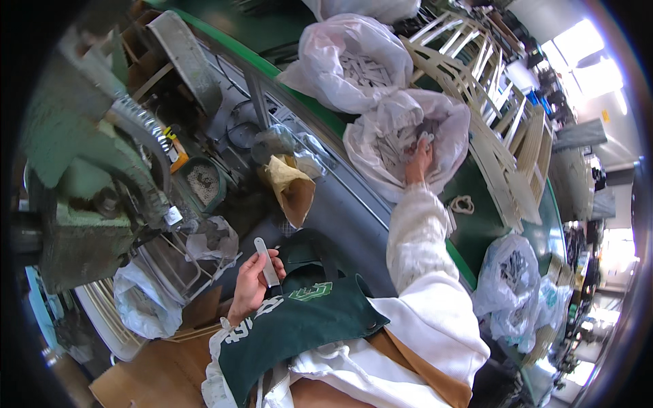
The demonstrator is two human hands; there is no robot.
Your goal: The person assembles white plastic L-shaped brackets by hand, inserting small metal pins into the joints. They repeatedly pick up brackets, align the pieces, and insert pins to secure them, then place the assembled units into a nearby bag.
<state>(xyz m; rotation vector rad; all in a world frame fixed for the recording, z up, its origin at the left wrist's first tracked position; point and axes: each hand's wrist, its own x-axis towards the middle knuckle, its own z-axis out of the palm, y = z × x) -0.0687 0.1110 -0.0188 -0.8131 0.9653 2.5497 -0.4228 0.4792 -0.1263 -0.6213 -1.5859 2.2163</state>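
My left hand [251,285] is closed around a flat pale strip [265,258] with a rounded end and a small hole, held upright in front of my dark green apron [299,333]. My right arm stretches forward over the green table. Inside an open white plastic bag [452,122], my right hand [417,166] pinches the rounded end of a similar strip [427,137]. Many loose pale strips [388,149] lie in that bag around my fingers. The far end of the pinched strip is hard to make out.
Behind stands another white bag [316,58] of strips. Long pale slats [496,160] are stacked to the right, near a coil of cord [462,205] and a clear bag [507,279]. A green machine [81,170] fills the left, beside brown paper [291,187] and a tub [203,183].
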